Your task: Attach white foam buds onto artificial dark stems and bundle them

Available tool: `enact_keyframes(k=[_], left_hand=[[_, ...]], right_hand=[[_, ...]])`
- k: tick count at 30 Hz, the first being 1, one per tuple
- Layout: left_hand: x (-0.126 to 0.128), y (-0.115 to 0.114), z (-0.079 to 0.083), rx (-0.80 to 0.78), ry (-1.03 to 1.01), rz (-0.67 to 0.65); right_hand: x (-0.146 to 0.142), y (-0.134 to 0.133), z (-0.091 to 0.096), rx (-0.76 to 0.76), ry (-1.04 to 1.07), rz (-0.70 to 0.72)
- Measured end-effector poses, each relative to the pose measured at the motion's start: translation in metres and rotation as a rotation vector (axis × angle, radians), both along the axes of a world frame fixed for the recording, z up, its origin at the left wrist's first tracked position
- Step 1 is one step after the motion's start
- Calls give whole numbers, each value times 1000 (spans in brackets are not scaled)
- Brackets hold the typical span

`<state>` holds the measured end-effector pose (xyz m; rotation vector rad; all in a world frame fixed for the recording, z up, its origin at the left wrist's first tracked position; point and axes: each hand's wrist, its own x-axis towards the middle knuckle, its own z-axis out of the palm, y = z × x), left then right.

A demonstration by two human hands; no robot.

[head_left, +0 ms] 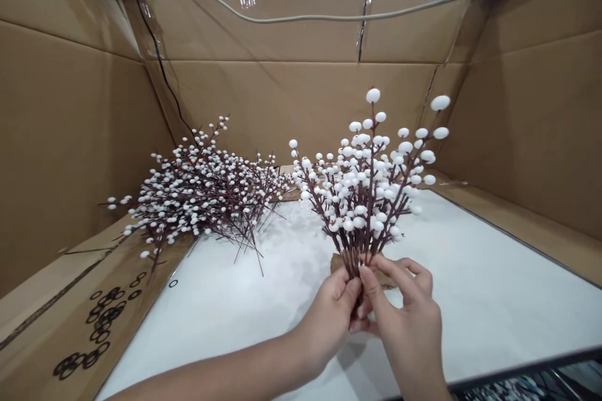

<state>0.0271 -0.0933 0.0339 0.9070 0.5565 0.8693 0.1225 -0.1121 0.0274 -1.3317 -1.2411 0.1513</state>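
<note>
My left hand [329,316] and my right hand [408,319] meet at the lower middle. Both are closed round the stems of a bunch of dark twigs with white berries [369,178], which stands upright above them. My right index finger and thumb pinch the stems just above my left thumb. A large pile of the same white-berry twigs [202,194] lies to the left, on the white table [493,288] and the cardboard flap.
Cardboard walls [301,100] enclose the table on three sides. Several small black rings [106,313] lie on the cardboard flap at the lower left. A grey cable [329,17] runs across the top of the back wall. A small cardboard piece lies behind my hands.
</note>
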Motion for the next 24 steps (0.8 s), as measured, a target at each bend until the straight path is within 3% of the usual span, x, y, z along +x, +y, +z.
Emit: enact_keyframes(k=[6,16,24], left_hand=[[-2,-4,2,22,-22,49],[-3,1,-2,52,-101,-16],[-6,6,-7,322,2,-54]], right_hand=[[-3,3,2,217,-348,-93],[5,7,6,108,-178,173],[9,7,20,24,-27,289]])
